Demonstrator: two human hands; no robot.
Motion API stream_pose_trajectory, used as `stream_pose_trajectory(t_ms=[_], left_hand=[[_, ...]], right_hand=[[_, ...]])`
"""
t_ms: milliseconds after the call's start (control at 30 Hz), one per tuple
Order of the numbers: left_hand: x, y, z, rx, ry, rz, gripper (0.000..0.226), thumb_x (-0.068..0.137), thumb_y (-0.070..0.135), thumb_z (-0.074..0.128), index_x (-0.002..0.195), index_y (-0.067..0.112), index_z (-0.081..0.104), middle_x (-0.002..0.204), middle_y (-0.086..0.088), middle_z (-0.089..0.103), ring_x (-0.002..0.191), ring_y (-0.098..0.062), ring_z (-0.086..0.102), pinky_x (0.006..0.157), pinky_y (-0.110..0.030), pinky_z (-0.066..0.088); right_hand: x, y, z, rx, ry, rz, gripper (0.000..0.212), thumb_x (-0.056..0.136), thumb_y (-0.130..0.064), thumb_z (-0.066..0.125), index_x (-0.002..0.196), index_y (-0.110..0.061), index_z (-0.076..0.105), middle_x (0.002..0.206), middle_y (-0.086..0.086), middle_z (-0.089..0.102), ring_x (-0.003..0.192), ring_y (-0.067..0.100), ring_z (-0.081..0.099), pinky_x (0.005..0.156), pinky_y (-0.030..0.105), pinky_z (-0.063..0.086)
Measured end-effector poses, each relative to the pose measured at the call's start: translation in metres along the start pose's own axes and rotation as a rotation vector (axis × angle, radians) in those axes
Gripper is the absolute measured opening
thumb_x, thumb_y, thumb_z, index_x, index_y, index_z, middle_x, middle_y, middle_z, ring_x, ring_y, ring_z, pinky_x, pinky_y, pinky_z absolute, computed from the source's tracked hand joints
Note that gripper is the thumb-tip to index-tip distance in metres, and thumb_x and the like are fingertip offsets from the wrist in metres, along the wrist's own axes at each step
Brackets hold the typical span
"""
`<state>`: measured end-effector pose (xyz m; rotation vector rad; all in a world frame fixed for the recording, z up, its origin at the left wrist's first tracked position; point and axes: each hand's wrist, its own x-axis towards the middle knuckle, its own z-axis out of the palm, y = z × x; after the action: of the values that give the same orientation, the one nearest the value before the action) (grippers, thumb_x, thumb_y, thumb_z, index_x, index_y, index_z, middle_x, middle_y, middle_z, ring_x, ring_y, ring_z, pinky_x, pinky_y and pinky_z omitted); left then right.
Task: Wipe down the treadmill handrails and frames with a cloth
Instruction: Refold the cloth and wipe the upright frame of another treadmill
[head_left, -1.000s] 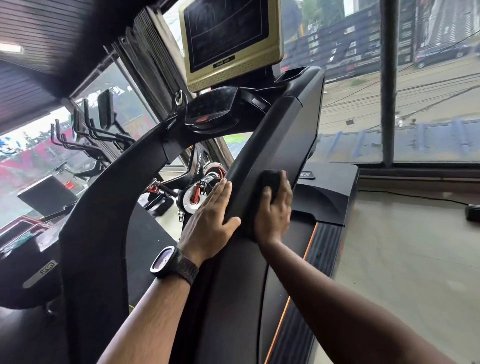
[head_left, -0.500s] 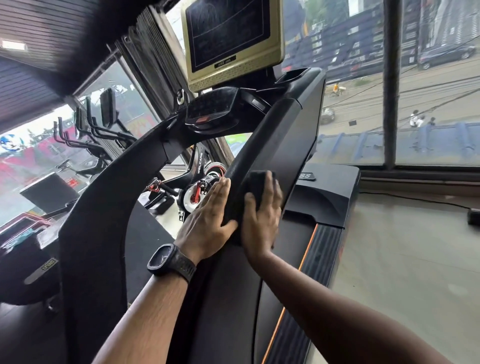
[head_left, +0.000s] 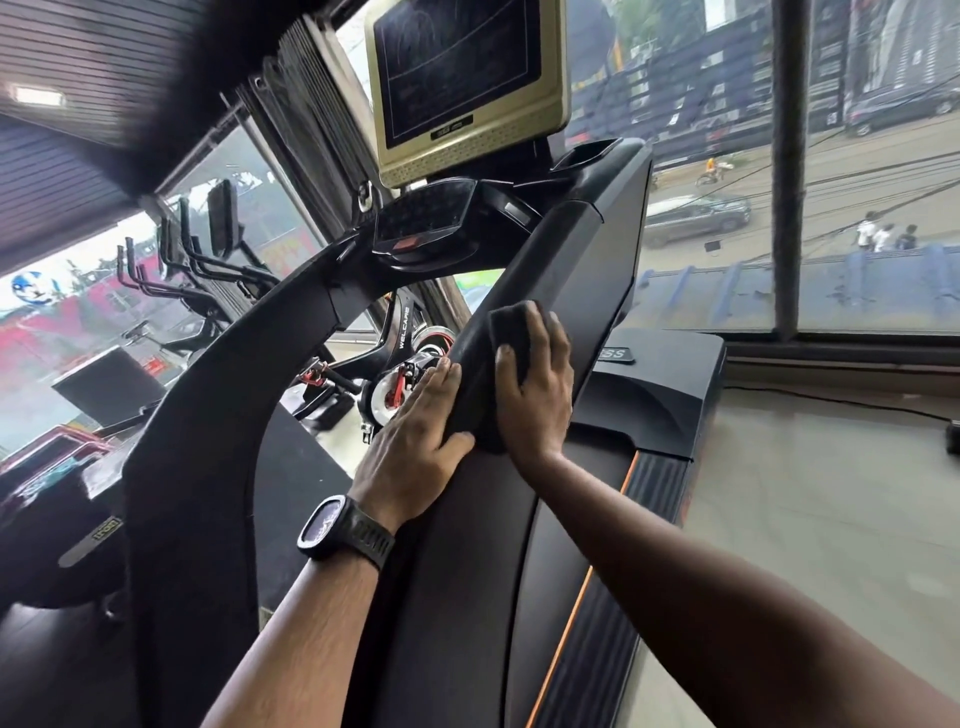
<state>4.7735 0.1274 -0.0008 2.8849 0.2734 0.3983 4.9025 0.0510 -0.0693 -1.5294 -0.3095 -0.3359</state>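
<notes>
- Two bare forearms are reaching in from 6 o'clock toward the middle of the view, the left one wearing a dark wristwatch (head_left: 337, 525)
- Just past the watch, the left hand (head_left: 410, 447) is lying flat against the 9 o'clock side of the treadmill's right upright frame (head_left: 561, 260), fingers straight and together, thumb spread across the frame's face, holding nothing
- At 3 o'clock of it, nearly touching, the right hand (head_left: 535, 395) is pressing a dark folded cloth (head_left: 506, 325) onto the same frame, its fingers laid almost straight over the fabric and its thumb lying along the cloth's edge
- That cloth is sitting about halfway up the frame, showing at 11 o'clock of the right hand's fingers
- An orange-striped side rail (head_left: 613, 597) is running from 6 o'clock up to the motor cover (head_left: 660, 395) at 3 o'clock of the hands
- At 9 o'clock the left upright frame (head_left: 208, 415) is arching upward to the console (head_left: 426, 223) at 12 o'clock, with a gold-framed screen (head_left: 457, 67) above it showing dark
- Between the uprights a spin bike (head_left: 400, 384) is showing, and a window (head_left: 857, 208) at 2 o'clock is looking onto a street
</notes>
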Motion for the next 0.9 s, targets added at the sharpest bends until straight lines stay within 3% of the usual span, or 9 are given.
stream_pose_trajectory(t_ms=[100, 233, 300, 433, 467, 600, 667, 800, 900], left_hand=[[0.004, -0.002, 0.001, -0.022, -0.021, 0.01, 0.079, 0.086, 0.039, 0.046, 0.158, 0.029, 0.015, 0.164, 0.018, 0.005, 0.145, 0.012, -0.001, 0.123, -0.025, 0.007], [0.005, -0.001, -0.001, -0.035, -0.011, -0.015, 0.077, 0.085, 0.039, 0.048, 0.157, 0.031, 0.02, 0.163, 0.019, 0.01, 0.146, 0.011, 0.004, 0.122, -0.023, 0.008], [0.005, 0.001, -0.002, 0.003, -0.02, -0.011, 0.079, 0.085, 0.04, 0.048, 0.157, 0.032, 0.018, 0.163, 0.019, 0.01, 0.146, 0.01, 0.004, 0.118, -0.018, 0.006], [0.011, -0.001, -0.001, 0.032, -0.008, -0.005, 0.08, 0.084, 0.039, 0.048, 0.158, 0.03, 0.018, 0.164, 0.017, 0.01, 0.146, 0.01, 0.004, 0.121, -0.021, 0.009], [0.012, -0.001, 0.0, 0.04, -0.008, -0.004, 0.08, 0.085, 0.039, 0.048, 0.158, 0.029, 0.017, 0.164, 0.018, 0.009, 0.146, 0.01, 0.003, 0.121, -0.021, 0.009], [0.011, 0.001, 0.0, 0.051, -0.015, -0.003, 0.08, 0.086, 0.04, 0.048, 0.158, 0.03, 0.014, 0.164, 0.019, 0.006, 0.146, 0.012, 0.001, 0.121, -0.021, 0.009], [0.011, 0.001, -0.001, 0.047, -0.008, -0.017, 0.08, 0.086, 0.041, 0.049, 0.158, 0.032, 0.015, 0.164, 0.02, 0.007, 0.146, 0.012, 0.003, 0.119, -0.019, 0.011], [0.012, 0.001, -0.001, 0.04, -0.008, -0.016, 0.082, 0.084, 0.036, 0.054, 0.157, 0.032, 0.017, 0.164, 0.02, 0.009, 0.146, 0.01, 0.005, 0.119, -0.021, 0.013], [0.013, 0.0, -0.002, 0.07, -0.038, 0.011, 0.085, 0.087, 0.033, 0.059, 0.158, 0.03, 0.013, 0.164, 0.018, 0.004, 0.145, 0.011, -0.002, 0.119, -0.018, 0.007]], right_hand=[[-0.007, -0.011, 0.003, 0.125, 0.043, 0.273, 0.06, 0.097, -0.048, 0.041, 0.156, -0.041, 0.029, 0.162, -0.005, 0.03, 0.142, 0.027, 0.038, 0.111, 0.042, 0.032], [-0.013, -0.002, 0.0, -0.008, -0.021, -0.034, 0.062, 0.095, -0.051, 0.042, 0.155, -0.042, 0.031, 0.164, -0.007, 0.028, 0.147, 0.024, 0.032, 0.114, 0.041, 0.031], [0.003, 0.009, 0.0, -0.036, -0.02, -0.047, 0.06, 0.096, -0.05, 0.042, 0.155, -0.042, 0.03, 0.163, -0.007, 0.029, 0.146, 0.024, 0.033, 0.113, 0.042, 0.032], [0.015, -0.001, 0.003, 0.155, 0.021, 0.52, 0.061, 0.102, -0.043, 0.044, 0.158, -0.043, 0.021, 0.166, -0.003, 0.023, 0.144, 0.033, 0.036, 0.116, 0.045, 0.028], [0.009, -0.005, 0.003, 0.124, 0.004, 0.511, 0.062, 0.102, -0.043, 0.045, 0.159, -0.043, 0.02, 0.166, -0.003, 0.022, 0.144, 0.034, 0.035, 0.116, 0.045, 0.028], [0.006, 0.002, 0.002, 0.073, 0.028, 0.067, 0.063, 0.094, -0.047, 0.049, 0.154, -0.041, 0.032, 0.162, -0.01, 0.031, 0.145, 0.021, 0.036, 0.114, 0.046, 0.035], [0.022, 0.008, 0.005, 0.044, 0.05, 0.033, 0.061, 0.093, -0.048, 0.047, 0.152, -0.04, 0.036, 0.16, -0.011, 0.034, 0.143, 0.02, 0.039, 0.112, 0.046, 0.037], [0.012, 0.012, 0.003, 0.12, 0.05, 0.237, 0.062, 0.097, -0.046, 0.046, 0.156, -0.041, 0.028, 0.162, -0.008, 0.03, 0.144, 0.024, 0.037, 0.116, 0.047, 0.033], [-0.006, 0.013, 0.002, -0.007, 0.005, -0.035, 0.062, 0.096, -0.048, 0.046, 0.155, -0.042, 0.031, 0.164, -0.008, 0.027, 0.149, 0.021, 0.027, 0.117, 0.041, 0.027]])
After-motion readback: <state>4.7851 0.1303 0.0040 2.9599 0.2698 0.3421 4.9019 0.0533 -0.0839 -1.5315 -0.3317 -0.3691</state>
